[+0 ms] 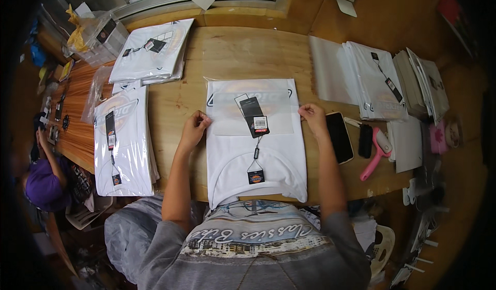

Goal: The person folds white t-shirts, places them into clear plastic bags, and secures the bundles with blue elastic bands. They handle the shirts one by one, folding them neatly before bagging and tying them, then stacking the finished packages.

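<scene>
White folded T-shirt in a clear plastic bag, flat on wooden table, centred just before the body, black hang tag on top. Left hand pinched on bag's left edge, right hand pinched on right edge, fingers closed, apparently on the film itself. Bagged shirt stack left; phone, pink lint roller right.

On the wooden table, the left hand and right hand pinch the two side edges of a clear plastic bag over a folded white T-shirt bearing a black hang tag, a black smartphone just right.
</scene>
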`<state>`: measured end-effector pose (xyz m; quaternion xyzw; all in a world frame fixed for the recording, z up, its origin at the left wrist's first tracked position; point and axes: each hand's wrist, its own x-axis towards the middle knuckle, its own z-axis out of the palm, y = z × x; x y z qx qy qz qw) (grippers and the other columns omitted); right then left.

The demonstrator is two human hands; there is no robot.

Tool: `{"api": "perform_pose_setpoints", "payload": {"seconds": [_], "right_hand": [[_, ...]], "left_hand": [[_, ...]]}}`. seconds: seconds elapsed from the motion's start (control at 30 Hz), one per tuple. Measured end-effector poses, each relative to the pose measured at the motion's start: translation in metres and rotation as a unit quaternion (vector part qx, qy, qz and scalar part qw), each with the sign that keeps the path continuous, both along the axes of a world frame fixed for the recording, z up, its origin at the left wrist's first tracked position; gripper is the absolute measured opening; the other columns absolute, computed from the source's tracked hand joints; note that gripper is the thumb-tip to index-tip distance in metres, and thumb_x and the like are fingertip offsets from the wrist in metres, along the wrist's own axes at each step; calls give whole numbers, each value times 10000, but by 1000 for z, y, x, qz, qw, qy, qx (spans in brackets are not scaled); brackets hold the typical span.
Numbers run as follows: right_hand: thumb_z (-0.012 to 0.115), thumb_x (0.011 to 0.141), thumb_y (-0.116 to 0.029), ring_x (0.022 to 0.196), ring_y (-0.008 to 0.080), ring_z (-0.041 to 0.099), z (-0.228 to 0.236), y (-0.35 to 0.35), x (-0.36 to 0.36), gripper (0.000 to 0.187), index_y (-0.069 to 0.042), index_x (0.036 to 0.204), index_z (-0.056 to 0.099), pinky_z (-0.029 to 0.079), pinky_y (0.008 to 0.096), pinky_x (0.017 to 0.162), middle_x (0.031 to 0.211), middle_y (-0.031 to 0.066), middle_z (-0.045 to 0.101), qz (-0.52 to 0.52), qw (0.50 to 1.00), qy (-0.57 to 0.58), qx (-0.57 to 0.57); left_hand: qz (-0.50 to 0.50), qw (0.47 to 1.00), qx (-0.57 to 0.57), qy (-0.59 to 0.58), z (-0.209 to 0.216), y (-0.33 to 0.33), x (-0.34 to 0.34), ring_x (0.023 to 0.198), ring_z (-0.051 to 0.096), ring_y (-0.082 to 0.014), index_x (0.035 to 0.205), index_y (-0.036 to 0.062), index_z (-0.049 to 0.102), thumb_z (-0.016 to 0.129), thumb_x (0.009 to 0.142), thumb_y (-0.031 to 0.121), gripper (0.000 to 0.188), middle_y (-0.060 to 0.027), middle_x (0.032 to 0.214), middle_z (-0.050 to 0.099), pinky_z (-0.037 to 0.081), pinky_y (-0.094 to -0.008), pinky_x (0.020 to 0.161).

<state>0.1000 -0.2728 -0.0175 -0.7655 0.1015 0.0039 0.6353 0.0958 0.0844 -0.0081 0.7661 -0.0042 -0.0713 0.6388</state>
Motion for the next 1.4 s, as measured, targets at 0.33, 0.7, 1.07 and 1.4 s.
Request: {"api": "perform_pose_setpoints", "payload": {"seconds": [0.33, 0.7, 1.07, 1.4], "right_hand": [[538, 743, -16, 712, 61, 476, 22, -13, -160, 38, -25, 763, 507, 407, 202, 652, 738, -13, 499, 179, 970, 150, 72], [534, 731, -1, 716, 94, 508, 39, -2, -244, 38, -15, 755, 507, 420, 234, 670, 732, 22, 524, 246, 927, 249, 136], [484, 795, -77, 891, 244, 525, 22, 9, -186, 416, -49, 1157, 282, 445, 308, 734, 1038, 192, 481, -143, 942, 64, 296], [447, 754, 85, 1085, 224, 386, 28, 59, -261, 483, 16, 1199, 272, 357, 298, 869, 1203, 154, 356, -207, 869, 78, 443]], "left_hand": [[11, 959, -192, 209, 4, 14, -140, 630, 356, -28, 766, 98, 428, 486, 816, 241, 162, 68, 682, 385, 319, -163, 584], [-96, 959, -105, 247, 34, 31, -224, 676, 406, -53, 759, 46, 447, 516, 787, 87, 85, 27, 707, 446, 335, -180, 625], [-454, 820, 246, -247, 71, -95, -156, 529, 560, -238, 847, 129, 551, 503, 692, 146, 163, -92, 635, 573, 452, -351, 493], [-187, 844, 405, -298, 33, -162, 40, 899, 478, -280, 975, 82, 487, 675, 549, 192, 478, -124, 906, 541, 394, -360, 724]]}}
